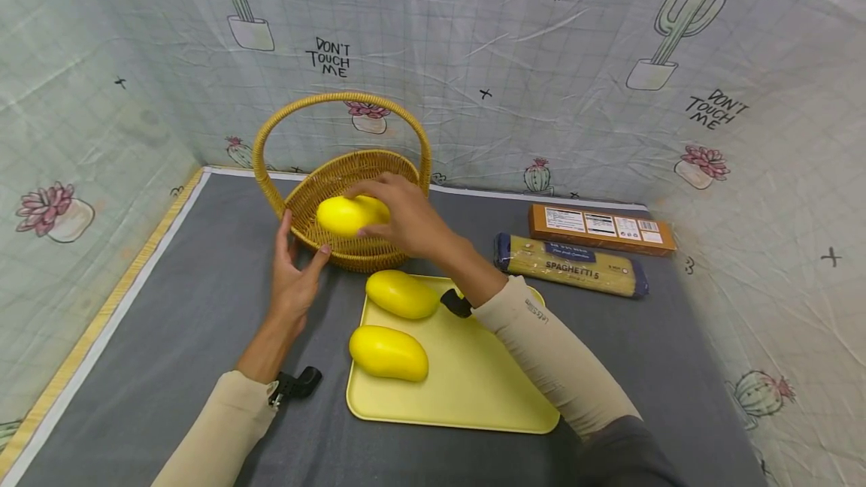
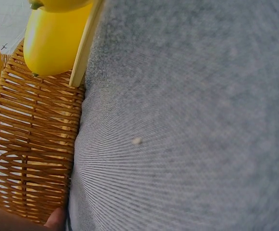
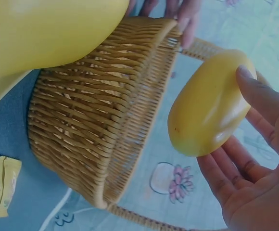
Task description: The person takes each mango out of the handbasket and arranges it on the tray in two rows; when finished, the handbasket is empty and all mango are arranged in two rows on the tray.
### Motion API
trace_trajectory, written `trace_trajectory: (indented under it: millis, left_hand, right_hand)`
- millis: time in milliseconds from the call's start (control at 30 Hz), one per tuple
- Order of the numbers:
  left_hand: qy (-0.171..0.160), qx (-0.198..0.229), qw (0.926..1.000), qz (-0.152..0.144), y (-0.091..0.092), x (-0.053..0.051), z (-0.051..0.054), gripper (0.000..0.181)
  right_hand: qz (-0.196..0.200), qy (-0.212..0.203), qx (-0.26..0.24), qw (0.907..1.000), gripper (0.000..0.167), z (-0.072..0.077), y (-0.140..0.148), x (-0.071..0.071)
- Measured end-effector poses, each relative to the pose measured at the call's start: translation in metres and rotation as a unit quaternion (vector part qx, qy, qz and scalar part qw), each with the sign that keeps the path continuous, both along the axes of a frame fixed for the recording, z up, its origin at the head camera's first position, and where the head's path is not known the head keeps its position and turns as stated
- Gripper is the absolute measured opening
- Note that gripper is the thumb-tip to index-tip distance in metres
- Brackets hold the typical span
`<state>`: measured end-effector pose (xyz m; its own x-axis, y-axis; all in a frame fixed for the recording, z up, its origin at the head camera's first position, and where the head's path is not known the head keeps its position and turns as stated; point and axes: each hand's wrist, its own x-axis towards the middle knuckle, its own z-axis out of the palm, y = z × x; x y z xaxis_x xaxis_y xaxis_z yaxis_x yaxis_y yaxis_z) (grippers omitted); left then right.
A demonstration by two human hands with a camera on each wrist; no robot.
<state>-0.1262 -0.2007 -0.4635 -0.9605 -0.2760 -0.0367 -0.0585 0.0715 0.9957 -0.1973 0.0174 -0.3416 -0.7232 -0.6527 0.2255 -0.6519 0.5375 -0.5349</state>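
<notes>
My right hand [image 1: 406,216] grips a yellow mango [image 1: 346,216] above the open wicker basket [image 1: 368,258]. In the right wrist view, the thumb lies on one side of this mango [image 3: 209,106] and the fingers on the other. My left hand [image 1: 294,280] holds the basket's left end, thumb at the front of the rim. Two more mangoes, one farther back [image 1: 401,294] and one nearer [image 1: 389,353], lie at the left of a pale yellow tray [image 1: 473,389]. The left wrist view shows the basket's woven side [image 2: 31,144] and mangoes on the tray.
To the right lie a spaghetti packet [image 1: 571,267] and, behind it, an orange-brown box [image 1: 602,229]. A small yellow wrapped packet [image 3: 5,186] rests beside the basket in the right wrist view. The basket's tall handle [image 1: 341,96] arches up near the patterned cloth wall [image 1: 501,43].
</notes>
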Motion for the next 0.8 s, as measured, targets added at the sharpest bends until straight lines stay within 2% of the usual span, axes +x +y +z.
trace_trajectory:
  millis: [333,500,800]
  left_hand:
    - [-0.003,0.009,1.0000,-0.002,-0.002,0.001,-0.001,0.092]
    - [-0.005,0.012,0.9999,-0.003,-0.002,0.001,-0.001,0.092]
    - [-0.013,0.004,0.9999,-0.002,-0.001,0.002,0.002,0.092]
  right_hand:
    - [-0.018,0.031,-0.040,0.9986,0.057,0.011,0.025,0.027]
    - [-0.017,0.045,-0.058,0.9972,0.055,0.011,0.038,0.041]
    - [-0.037,0.035,-0.063,0.9967,0.055,0.007,0.065,0.069]
